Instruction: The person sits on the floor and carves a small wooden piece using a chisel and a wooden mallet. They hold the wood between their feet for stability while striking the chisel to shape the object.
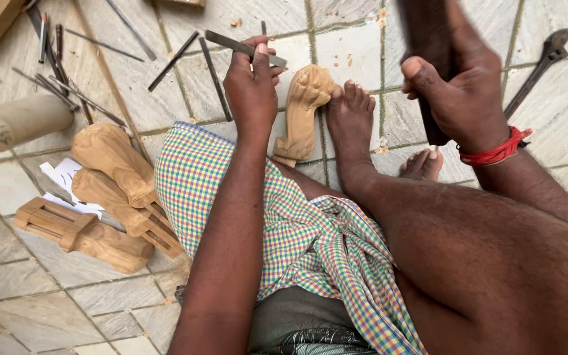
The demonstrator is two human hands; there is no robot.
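Observation:
I sit on a tiled floor. My left hand (252, 85) grips a thin metal chisel (231, 43) that lies slanted above the floor, just left of a carved pale wooden piece (302, 112). That carving lies on the tiles, with my foot (350, 118) pressed against its right side. My right hand (460, 85), with a red thread band at the wrist, is raised and closed round a dark wooden mallet (427, 39) that runs up out of the picture.
Several thin metal chisels (67, 85) are scattered on the tiles at upper left. Three similar carved wooden legs (110, 197) lie at left on paper. A pale turned post (14, 121) enters from the left edge. A dark metal tool (540, 62) lies at upper right.

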